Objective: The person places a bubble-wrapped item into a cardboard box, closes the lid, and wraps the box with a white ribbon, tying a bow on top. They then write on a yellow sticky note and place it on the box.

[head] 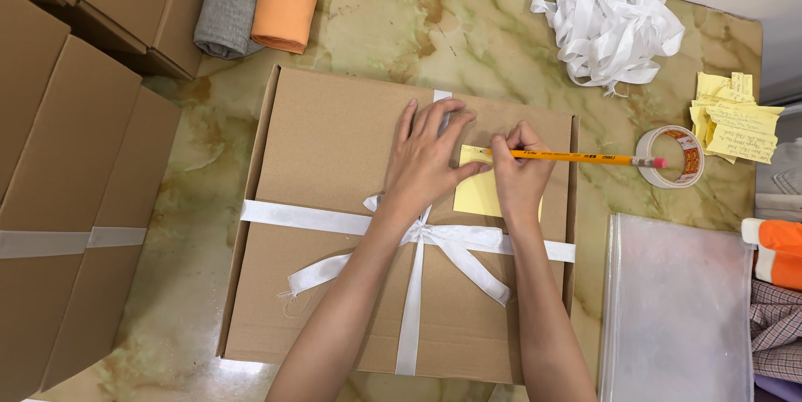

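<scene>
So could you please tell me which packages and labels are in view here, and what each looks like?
Cardboard box: centre, flat, brown, tied with white ribbon.
Yellow note: square, on the box, under both hands.
Stacked boxes: left, brown.
Yellow slips: right edge, a loose handwritten pile.
Clear pouch: lower right.

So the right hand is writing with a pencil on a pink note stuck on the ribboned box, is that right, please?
Not quite: the note is yellow, not pink, as the head view shows. The right hand does hold a pencil on it, atop the ribboned box.
</scene>
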